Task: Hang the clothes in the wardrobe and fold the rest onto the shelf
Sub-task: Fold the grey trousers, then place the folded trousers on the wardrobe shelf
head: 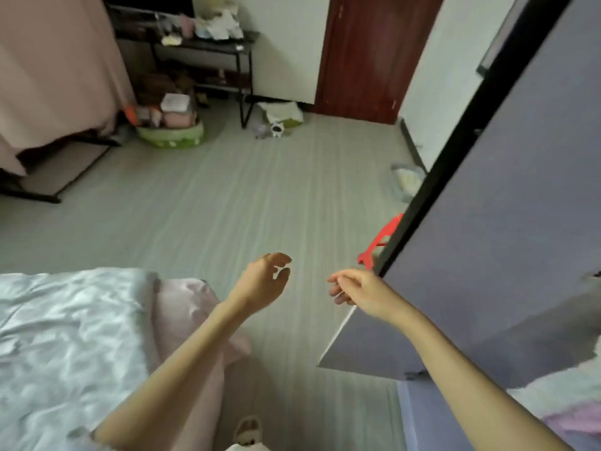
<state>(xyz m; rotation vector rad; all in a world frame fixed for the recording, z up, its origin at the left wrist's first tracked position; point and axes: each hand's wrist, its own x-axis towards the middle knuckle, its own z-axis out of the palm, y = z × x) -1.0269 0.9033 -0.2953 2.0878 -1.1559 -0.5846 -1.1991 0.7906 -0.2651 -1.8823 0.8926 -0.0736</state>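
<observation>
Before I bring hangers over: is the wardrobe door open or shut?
Open: the wardrobe door stands swung out over the floor.

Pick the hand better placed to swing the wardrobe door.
Right, probably. The right hand hangs beside the wardrobe door edge, fingers loosely curled, empty. The left hand hovers over the floor, farther away.

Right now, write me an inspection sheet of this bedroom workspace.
Surface: grey floor; bed with pale quilt at lower left.
Job's things: open wardrobe door; red hanger partly hidden behind its edge; pink cloth on the bed's edge.
Clutter: green basket of items, small things near the black desk.
Grippers: left hand and right hand loosely curled, holding nothing.
Cables: nothing seen.
Surroundings: pink curtain, red-brown door.
</observation>
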